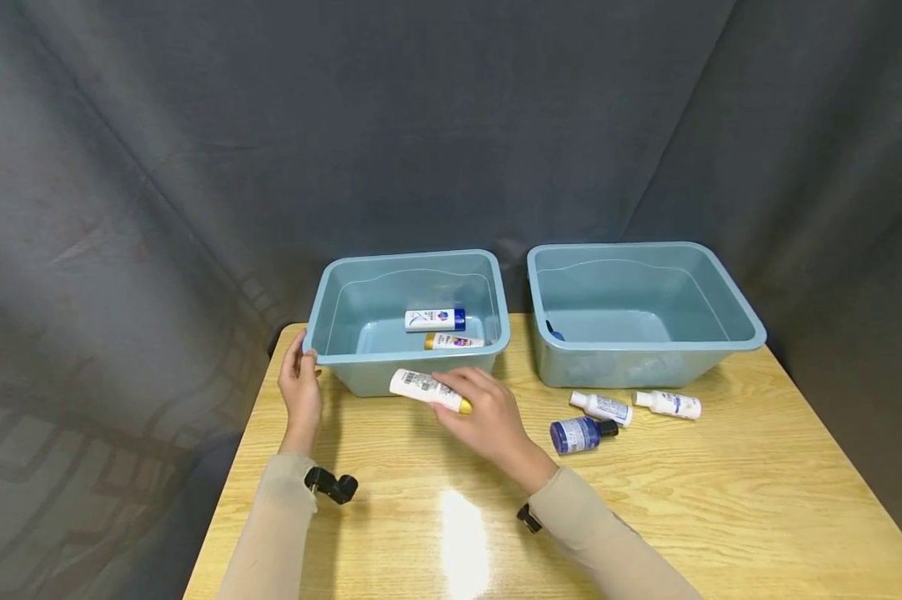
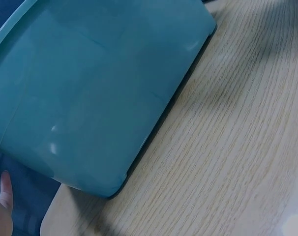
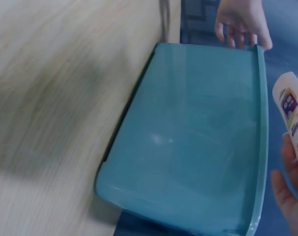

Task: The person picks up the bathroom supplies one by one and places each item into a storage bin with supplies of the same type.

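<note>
My right hand (image 1: pixel 488 417) grips a white bottle with a yellow cap (image 1: pixel 418 385) by its cap end, in front of the left blue plastic bin (image 1: pixel 406 358). Purple and gold print on the bottle (image 3: pixel 290 105) shows in the right wrist view, beside that bin's rim. My left hand (image 1: pixel 299 396) holds the bin's front left corner at the rim; the right wrist view has this hand (image 3: pixel 245 19) at the top. Inside the left bin lie a white bottle with a blue cap (image 1: pixel 430 320) and another white one with a yellow cap (image 1: pixel 458 342).
To the right stands a second blue bin (image 1: pixel 646 346), with a small dark blue item (image 1: pixel 555 332) partly hidden behind its front wall. Two small white bottles (image 1: pixel 604 408) (image 1: pixel 672 405) and a blue bottle with a black cap (image 1: pixel 577 435) lie on the wooden table (image 1: pixel 391 500) before it.
</note>
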The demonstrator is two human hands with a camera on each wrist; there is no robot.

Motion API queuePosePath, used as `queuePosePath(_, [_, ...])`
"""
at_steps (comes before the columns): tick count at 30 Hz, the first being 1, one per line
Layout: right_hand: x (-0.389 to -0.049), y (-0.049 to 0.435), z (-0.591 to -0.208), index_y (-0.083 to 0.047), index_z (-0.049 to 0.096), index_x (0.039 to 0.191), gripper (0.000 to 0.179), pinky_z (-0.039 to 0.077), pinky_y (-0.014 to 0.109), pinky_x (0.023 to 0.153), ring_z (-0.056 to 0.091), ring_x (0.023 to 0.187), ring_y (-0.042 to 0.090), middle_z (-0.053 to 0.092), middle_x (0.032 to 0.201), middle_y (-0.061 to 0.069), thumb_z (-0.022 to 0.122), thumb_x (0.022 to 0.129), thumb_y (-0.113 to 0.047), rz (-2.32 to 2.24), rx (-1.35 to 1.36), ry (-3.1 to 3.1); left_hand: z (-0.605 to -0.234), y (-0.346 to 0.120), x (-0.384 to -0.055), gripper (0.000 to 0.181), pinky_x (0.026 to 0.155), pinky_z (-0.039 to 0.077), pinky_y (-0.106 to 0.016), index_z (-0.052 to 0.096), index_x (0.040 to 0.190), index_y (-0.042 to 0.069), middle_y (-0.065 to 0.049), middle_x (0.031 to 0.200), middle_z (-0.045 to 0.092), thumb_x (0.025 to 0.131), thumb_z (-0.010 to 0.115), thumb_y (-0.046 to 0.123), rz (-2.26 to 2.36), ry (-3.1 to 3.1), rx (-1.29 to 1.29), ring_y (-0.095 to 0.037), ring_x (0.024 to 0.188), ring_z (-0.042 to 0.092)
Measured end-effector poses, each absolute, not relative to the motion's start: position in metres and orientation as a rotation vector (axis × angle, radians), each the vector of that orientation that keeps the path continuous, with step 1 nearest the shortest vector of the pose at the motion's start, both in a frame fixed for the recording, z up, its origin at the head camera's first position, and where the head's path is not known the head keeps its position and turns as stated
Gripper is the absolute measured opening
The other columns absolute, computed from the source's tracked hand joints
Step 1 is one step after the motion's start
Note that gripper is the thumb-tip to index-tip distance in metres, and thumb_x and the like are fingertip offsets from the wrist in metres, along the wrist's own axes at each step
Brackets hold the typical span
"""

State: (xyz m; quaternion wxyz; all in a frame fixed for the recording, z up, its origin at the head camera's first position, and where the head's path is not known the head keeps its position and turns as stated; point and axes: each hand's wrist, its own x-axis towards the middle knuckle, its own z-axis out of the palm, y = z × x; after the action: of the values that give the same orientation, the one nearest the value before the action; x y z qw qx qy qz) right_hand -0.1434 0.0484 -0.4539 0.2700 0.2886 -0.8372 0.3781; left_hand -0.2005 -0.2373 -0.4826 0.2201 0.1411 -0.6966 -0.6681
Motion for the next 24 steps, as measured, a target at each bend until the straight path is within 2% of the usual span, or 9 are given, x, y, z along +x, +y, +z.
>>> queuePosePath(15, [-0.148,0.039,-0.431,-0.009,0.075,0.112,0.036,0.053,0.035,0.084,0.064,0.097,0.019,0.071,0.103,0.003,0.083,0.079,-0.021,1.051,0.805,-2.229,-0.484,-0.236,-0.201,0.046,0.088,0.040,-0.040,0.048,0.147,0.012,-0.007,0.137,0.051,0.102,0.043,0.016,-1.852,-1.913,0.412,-0.010,0.106,0.049])
queuePosePath(24, [-0.154,0.036,-0.422,-0.009,0.074,0.112,0.037,0.053,0.036,0.085,0.065,0.097,0.020,0.071,0.105,0.004,0.083,0.079,-0.022,1.029,0.808,-2.245,-0.483,-0.237,-0.201,0.046,0.083,0.040,-0.032,0.048,0.147,0.009,-0.006,0.138,0.051,0.101,0.043,0.015,-1.849,-1.906,0.409,-0.009,0.106,0.049])
